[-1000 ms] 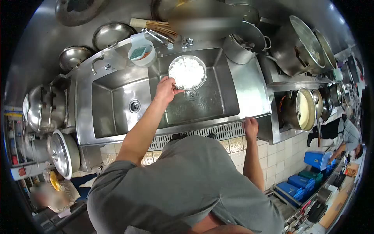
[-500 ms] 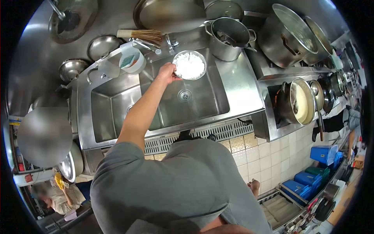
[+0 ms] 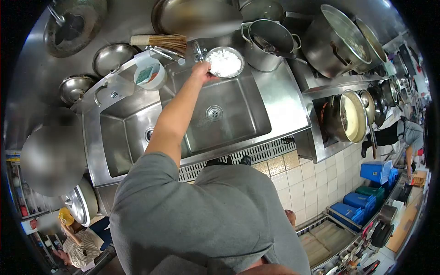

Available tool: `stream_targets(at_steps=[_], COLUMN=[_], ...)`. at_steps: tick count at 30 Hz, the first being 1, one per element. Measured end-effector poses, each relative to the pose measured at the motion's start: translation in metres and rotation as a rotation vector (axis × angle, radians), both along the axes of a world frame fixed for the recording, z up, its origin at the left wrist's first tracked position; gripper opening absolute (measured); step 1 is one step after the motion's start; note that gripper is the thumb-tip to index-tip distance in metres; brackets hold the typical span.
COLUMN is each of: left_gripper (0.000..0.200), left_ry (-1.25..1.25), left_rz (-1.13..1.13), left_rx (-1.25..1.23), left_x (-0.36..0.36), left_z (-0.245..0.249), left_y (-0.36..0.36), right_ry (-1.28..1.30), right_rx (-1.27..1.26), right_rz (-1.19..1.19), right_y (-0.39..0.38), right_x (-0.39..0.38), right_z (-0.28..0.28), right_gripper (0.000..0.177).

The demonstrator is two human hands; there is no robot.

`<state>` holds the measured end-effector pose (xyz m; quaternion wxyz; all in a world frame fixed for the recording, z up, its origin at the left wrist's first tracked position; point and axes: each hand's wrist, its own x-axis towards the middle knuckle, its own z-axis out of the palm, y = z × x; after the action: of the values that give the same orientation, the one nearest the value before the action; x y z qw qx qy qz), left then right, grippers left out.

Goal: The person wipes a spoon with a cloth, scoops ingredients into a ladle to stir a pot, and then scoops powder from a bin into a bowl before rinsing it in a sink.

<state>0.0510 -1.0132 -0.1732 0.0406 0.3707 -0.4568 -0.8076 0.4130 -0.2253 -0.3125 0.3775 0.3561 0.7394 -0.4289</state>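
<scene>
My left hand (image 3: 202, 72) grips the left rim of a round metal bowl (image 3: 242, 67) at the back of the right sink basin (image 3: 229, 123), close to the faucet (image 3: 199, 50). White chunks (image 3: 223, 63) fill the bowl; I cannot make out what they are. Low at my right side, only a small part of my right hand (image 3: 290, 217) shows past the grey shirt, and its fingers are hidden.
Right of the bowl stands a deep pot (image 3: 268, 52) with utensils. A white tub (image 3: 150, 75) sits behind the left basin. Pots, one with pale liquid (image 3: 352, 117), stand on the stove at right. Two other people are at the far left and far right.
My left hand and the bowl have moved back toward the faucet and the rear edge of the sink. Less of my right hand shows. The view has shifted slightly.
</scene>
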Motion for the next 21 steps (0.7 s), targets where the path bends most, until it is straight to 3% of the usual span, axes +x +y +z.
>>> stream_targets(at_steps=[6, 9, 12, 13, 14, 16, 21], left_gripper=[0.038, 0.039, 0.03, 0.031, 0.034, 0.041, 0.045], left_ry=[0.045, 0.06, 0.133, 0.183, 0.145, 0.122, 0.123], left_rz=[0.091, 0.151, 0.195, 0.126, 0.139, 0.141, 0.142], left_rx=[0.008, 0.018, 0.029, 0.079, 0.058, 0.088, 0.11], left_x=[0.034, 0.049, 0.059, 0.062, 0.062, 0.066, 0.072], left_z=[-0.004, -0.001, -0.027, -0.04, -0.019, -0.021, -0.019], left_y=[-0.002, 0.004, -0.006, -0.015, -0.001, -0.002, -0.008], right_ry=[-0.005, -0.049, 0.028, 0.072, 0.064, 0.111, 0.133], right_rx=[0.088, -0.015, -0.195, -0.016, 0.035, 0.101, 0.09], right_rz=[-0.024, -0.251, -0.242, -0.26, -0.199, -0.138, -0.098], right_y=[0.011, 0.025, 0.091, 0.079, 0.051, 0.033, 0.009], right_x=[0.014, 0.005, 0.002, -0.006, -0.023, -0.045, -0.077], right_z=[0.006, -0.007, -0.092, -0.088, -0.05, -0.029, 0.004], right_gripper=[0.024, 0.02, 0.013, 0.012, 0.02, 0.018, 0.015])
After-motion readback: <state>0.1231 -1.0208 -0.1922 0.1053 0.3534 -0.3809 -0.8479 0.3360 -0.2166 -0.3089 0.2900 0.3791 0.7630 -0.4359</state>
